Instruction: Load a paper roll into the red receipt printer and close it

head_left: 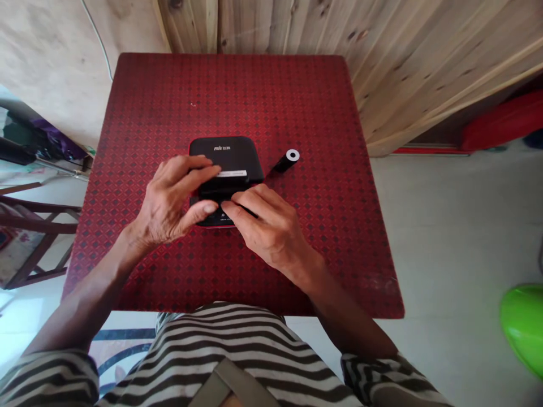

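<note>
A black box-shaped device [231, 158], which looks like a small printer, lies on the red table with its lid raised or tilted back. The lid bears pale lettering and a white strip. My left hand [169, 198] spreads over its left side, fingers resting on the lid and thumb stretched over the front part. From the right, my right hand [269, 223] reaches in with its fingertips pinched together at the device's middle, close to my left thumb. Whatever those fingertips grip is hidden. Just beyond my right hand, a black roll [287, 162] with a white, hollow-cored end lies on the table.
The table [237, 102] has a red patterned cover. Behind it stands a wooden plank wall [288, 28]. A dark wooden chair [38, 226] is at the left, and a bright green rounded object [524, 328] is on the floor at the right.
</note>
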Available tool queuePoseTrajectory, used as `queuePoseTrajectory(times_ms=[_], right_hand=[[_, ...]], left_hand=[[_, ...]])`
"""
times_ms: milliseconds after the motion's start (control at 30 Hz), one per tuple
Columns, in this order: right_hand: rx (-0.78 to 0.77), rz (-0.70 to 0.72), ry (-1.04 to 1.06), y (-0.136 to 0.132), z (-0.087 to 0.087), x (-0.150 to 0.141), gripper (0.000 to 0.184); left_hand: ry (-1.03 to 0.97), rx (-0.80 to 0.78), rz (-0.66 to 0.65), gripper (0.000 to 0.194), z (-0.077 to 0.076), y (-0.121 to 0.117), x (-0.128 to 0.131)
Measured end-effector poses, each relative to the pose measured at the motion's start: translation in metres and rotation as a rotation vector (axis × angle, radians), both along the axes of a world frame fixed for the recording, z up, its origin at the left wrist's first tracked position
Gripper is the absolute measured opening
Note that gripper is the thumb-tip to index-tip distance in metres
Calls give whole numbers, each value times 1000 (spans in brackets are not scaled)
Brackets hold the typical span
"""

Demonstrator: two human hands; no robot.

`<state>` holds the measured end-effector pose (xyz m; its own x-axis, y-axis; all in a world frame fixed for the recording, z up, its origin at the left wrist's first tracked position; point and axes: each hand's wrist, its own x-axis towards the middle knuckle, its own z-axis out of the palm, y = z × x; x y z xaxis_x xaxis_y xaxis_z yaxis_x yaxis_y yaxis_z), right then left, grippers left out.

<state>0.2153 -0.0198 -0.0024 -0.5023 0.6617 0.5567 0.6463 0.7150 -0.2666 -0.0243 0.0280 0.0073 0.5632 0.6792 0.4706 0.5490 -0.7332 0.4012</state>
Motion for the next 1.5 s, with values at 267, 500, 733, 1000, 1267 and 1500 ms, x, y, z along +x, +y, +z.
queuePoseTrajectory(times_ms=[267, 500, 733, 1000, 1267, 1500], right_hand=[[-68, -13, 25, 1, -1, 1, 27], [-89, 21, 162, 1, -3, 4, 15], [-118, -17, 325, 1, 2, 18, 16], [-284, -255, 695, 3, -27, 24, 21], [-432, -364, 714, 2, -79, 3, 38], [-424, -340, 685, 8, -85, 4, 41]], left_hand=[[39, 34, -36, 79, -27, -5, -10], [60, 95, -38, 87, -31, -5, -8], [45, 125, -35, 87, -35, -9, -8], [-10, 59, 29, 70, -27, -23, -6], [-61, 256, 215, 61, -47, -49, -9], [-107, 296, 227, 64, -60, -50, -6]])
